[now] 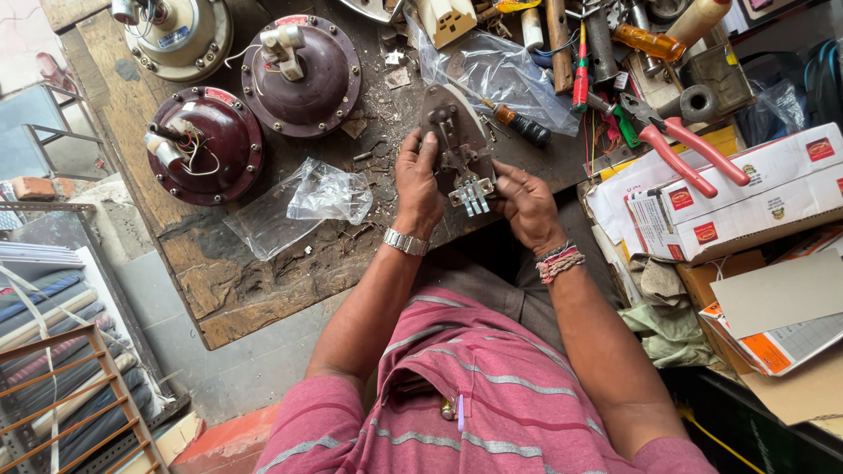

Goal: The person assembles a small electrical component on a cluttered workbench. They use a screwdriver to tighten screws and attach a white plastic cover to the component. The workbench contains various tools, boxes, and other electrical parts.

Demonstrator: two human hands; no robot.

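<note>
Dead centre over the worn wooden bench, both hands are wrapped around a flat iron soleplate, pointed at the top, with metal strips and a little silver terminal block at its lower end. The left hand, the one with the metal watch, has its fingers curled snug round the plate's left edge, thumb up along the side. The right hand, with beaded bands on the wrist, grips the lower right corner, fingers closed in near the terminals. So the plate is up off the bench, held between both hands. At about 9 o'clock from it lies a crumpled clear plastic bag, and further out at 9 to 10 o'clock sit two maroon round motor housings, wires sticking out, with a cream one at 11. At 2 o'clock there's a messy pile of tools: red-handled pliers, a black-handled screwdriver lying on another plastic bag. Over at 3 o'clock, white cardboard boxes are stacked up.
</note>
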